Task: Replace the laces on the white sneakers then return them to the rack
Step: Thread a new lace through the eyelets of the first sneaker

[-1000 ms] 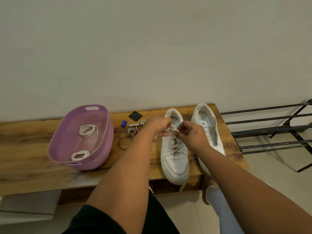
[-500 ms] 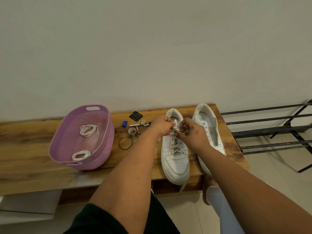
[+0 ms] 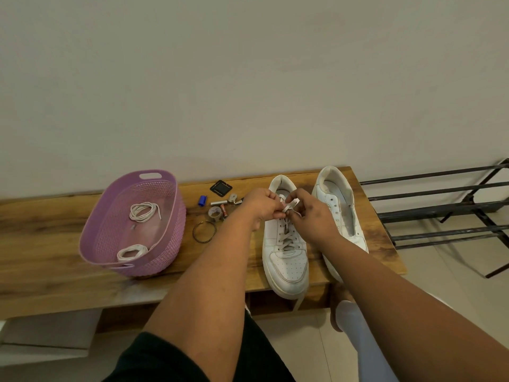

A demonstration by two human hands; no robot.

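Note:
Two white sneakers stand on the wooden bench (image 3: 55,238), toes toward me. The left sneaker (image 3: 286,260) carries a greyish lace (image 3: 287,235) crossed through its eyelets. My left hand (image 3: 261,206) and my right hand (image 3: 311,213) meet above its tongue, each pinching a strand of that lace near the top eyelets. One lace end hangs off the bench under the toe. The right sneaker (image 3: 337,205) has bare eyelets and my right forearm covers its toe. A purple basket (image 3: 170,244) holds two coiled white laces (image 3: 143,212).
Small items lie between basket and sneakers: a black square piece (image 3: 220,187), a blue cap (image 3: 202,200), batteries, a tape roll (image 3: 214,213), a wire ring (image 3: 204,231). A black metal shoe rack (image 3: 440,208) stands to the right of the bench. A wall rises behind.
Both hands stayed at the top of the left sneaker, shifting slightly upward and working the lace strands between the fingers. Sneakers and basket have not moved.

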